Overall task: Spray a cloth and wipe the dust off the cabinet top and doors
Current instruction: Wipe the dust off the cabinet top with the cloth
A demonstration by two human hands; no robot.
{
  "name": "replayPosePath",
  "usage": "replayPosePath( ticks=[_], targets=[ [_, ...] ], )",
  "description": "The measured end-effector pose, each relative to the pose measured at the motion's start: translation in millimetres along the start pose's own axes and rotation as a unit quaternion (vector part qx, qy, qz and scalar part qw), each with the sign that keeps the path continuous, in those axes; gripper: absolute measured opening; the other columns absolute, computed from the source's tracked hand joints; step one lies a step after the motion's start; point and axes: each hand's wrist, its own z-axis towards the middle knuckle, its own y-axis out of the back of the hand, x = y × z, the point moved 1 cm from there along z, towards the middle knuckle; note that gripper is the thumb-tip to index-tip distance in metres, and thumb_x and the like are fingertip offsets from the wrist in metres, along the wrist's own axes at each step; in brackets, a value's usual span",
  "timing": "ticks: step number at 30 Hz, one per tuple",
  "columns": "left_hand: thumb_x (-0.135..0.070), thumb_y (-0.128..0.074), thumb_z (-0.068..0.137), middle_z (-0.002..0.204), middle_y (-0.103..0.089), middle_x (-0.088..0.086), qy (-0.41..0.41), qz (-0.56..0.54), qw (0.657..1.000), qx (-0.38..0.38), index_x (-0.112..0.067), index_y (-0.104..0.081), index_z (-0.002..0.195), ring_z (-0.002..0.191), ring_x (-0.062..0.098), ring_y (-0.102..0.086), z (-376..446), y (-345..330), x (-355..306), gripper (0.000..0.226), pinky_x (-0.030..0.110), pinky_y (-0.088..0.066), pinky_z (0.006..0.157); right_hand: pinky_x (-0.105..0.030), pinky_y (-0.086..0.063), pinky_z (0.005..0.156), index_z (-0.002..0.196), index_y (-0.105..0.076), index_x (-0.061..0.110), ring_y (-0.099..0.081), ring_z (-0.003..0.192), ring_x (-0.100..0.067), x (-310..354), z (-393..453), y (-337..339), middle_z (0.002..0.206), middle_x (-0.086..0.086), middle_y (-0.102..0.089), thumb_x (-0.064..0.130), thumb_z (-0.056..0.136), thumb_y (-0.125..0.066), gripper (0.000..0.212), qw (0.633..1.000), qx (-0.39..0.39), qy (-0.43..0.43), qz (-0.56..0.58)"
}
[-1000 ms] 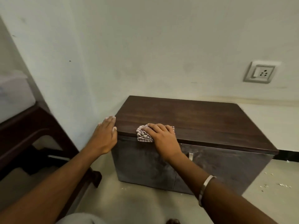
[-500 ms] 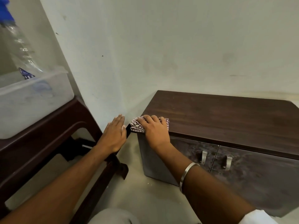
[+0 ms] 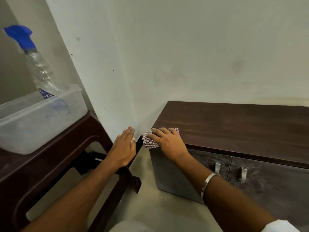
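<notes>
A low dark-brown cabinet stands against the wall at the right, its two dusty grey doors fitted with metal handles. My right hand lies flat on a folded red-and-white checked cloth at the top's front left corner; part of the cloth hangs over the edge. My left hand is flat and open just left of the cabinet, fingers together, holding nothing. A clear spray bottle with a blue trigger head stands in a tub at the far left.
A translucent plastic tub rests on a dark brown plastic stool at the left, close to the cabinet's side. Pale wall runs behind both. Bare grey floor lies between stool and cabinet.
The view has swung left, bringing the tub and spray bottle into sight. My right hand has slid the cloth left to the top's corner, and my left hand has come off the cabinet edge.
</notes>
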Motion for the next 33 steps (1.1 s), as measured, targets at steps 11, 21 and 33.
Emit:
replayPosePath(
  ticks=[11, 21, 33],
  targets=[
    [-0.027, -0.021, 0.104, 0.162, -0.008, 0.001, -0.014, -0.007, 1.0, 0.007, -0.014, -0.012, 0.154, 0.149, 0.014, -0.005, -5, -14, -37, 0.053, 0.032, -0.003, 0.12, -0.037, -0.024, 0.107, 0.14, -0.034, 0.04, -0.035, 0.134, -0.017, -43, -63, 30, 0.149, 0.009, -0.036, 0.022, 0.096, -0.045, 0.049, 0.998, -0.012, -0.052, -0.015],
    [-0.026, -0.024, 0.103, 0.162, -0.012, 0.001, -0.057, -0.011, 0.998, 0.002, -0.014, -0.016, 0.153, 0.149, 0.015, -0.009, -1, -33, -81, 0.052, 0.036, -0.008, 0.122, -0.036, -0.024, 0.11, 0.142, -0.031, 0.04, -0.033, 0.135, -0.015, -78, -111, 49, 0.15, 0.011, -0.034, 0.02, 0.096, -0.047, 0.053, 0.997, -0.01, -0.077, -0.027],
    [-0.026, -0.024, 0.103, 0.162, -0.012, -0.001, -0.101, -0.026, 0.994, 0.012, -0.015, -0.016, 0.153, 0.149, 0.013, -0.006, 2, -58, -128, 0.052, 0.032, -0.003, 0.12, -0.036, -0.022, 0.113, 0.143, -0.026, 0.044, -0.029, 0.137, -0.012, -127, -169, 73, 0.151, 0.013, -0.031, 0.024, 0.091, -0.056, 0.063, 0.995, 0.006, -0.095, -0.037]
  ],
)
